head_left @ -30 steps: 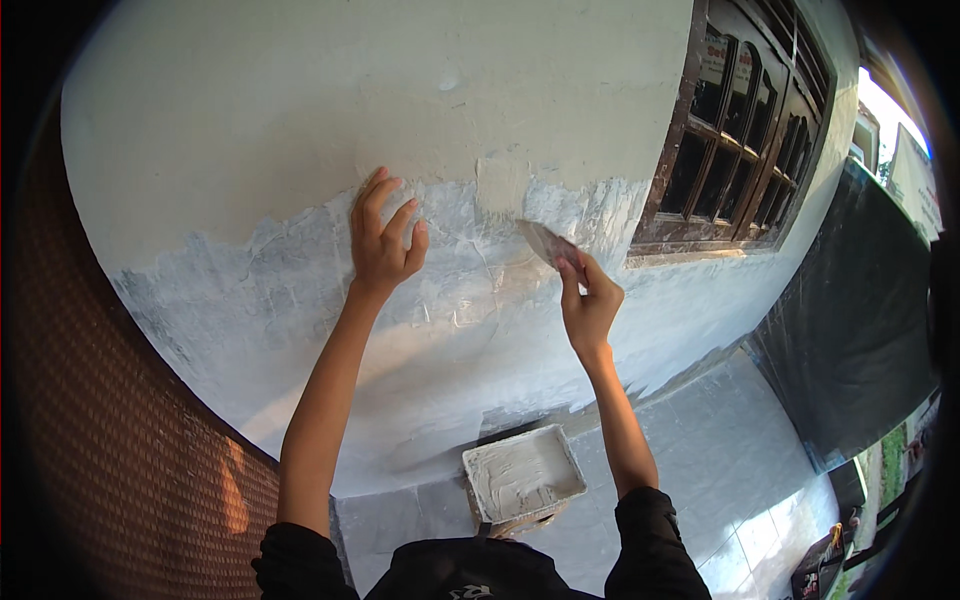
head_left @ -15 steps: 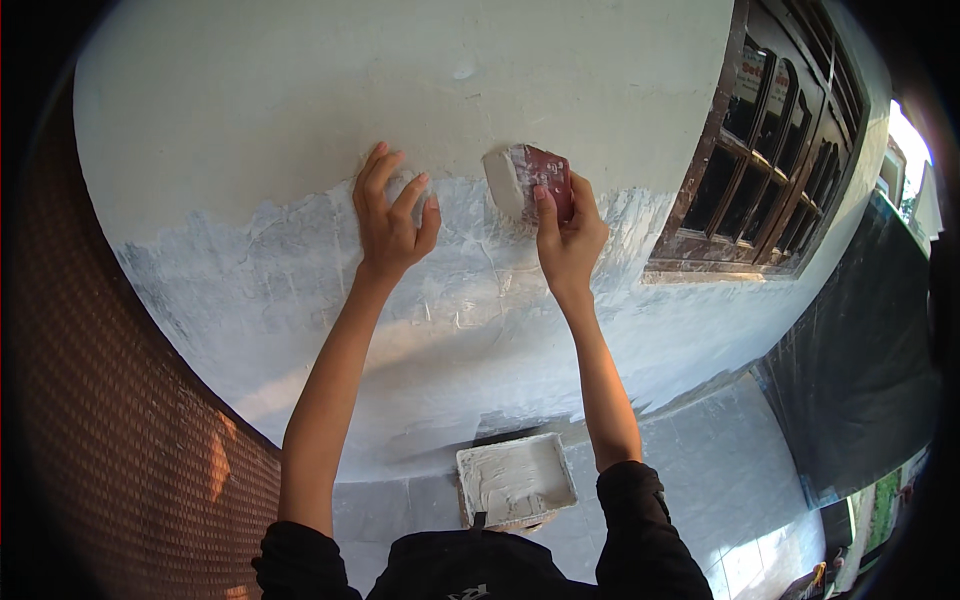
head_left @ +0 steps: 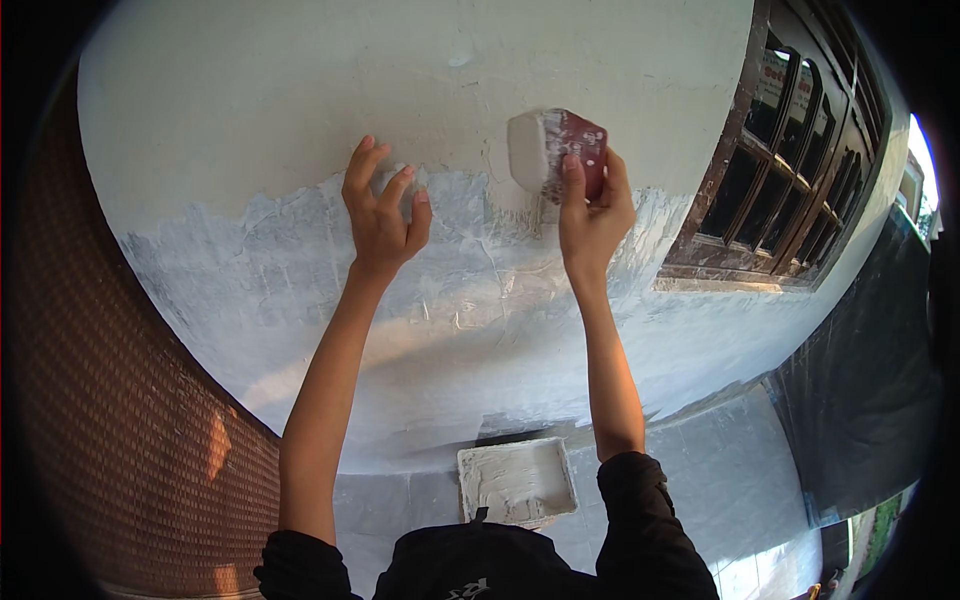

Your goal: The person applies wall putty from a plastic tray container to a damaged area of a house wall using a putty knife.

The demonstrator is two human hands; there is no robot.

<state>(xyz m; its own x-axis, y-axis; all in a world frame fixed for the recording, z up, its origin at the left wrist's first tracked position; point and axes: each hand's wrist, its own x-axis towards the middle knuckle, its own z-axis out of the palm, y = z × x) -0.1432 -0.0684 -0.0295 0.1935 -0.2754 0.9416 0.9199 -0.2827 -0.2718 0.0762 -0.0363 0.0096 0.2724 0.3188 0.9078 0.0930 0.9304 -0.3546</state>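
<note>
A dark red putty scraper (head_left: 585, 165) sits in my right hand (head_left: 597, 220), thumb on its near face and fingers behind. Off-white putty coats the scraper's left part, which is at the wall (head_left: 290, 90); whether its edge touches cannot be told. My left hand (head_left: 385, 215) holds nothing, its fingers spread and bent, the tips at or close to the wall. The wall's upper part is coated cream-white, ending in a ragged edge above a bluish-grey band. Fresh putty marks show just below the scraper.
Below, between my forearms, a rectangular tray (head_left: 468, 490) of putty stands near the wall's foot. A brown-framed window (head_left: 730, 200) is at the right. Woven brown matting (head_left: 150, 450) borders the left. Dark sheeting (head_left: 860, 380) hangs at the far right over grey floor tiles (head_left: 700, 460).
My right hand and the scraper have moved up and a little right along the wall, leaving putty marks below. My left hand has shifted slightly, fingers still spread.
</note>
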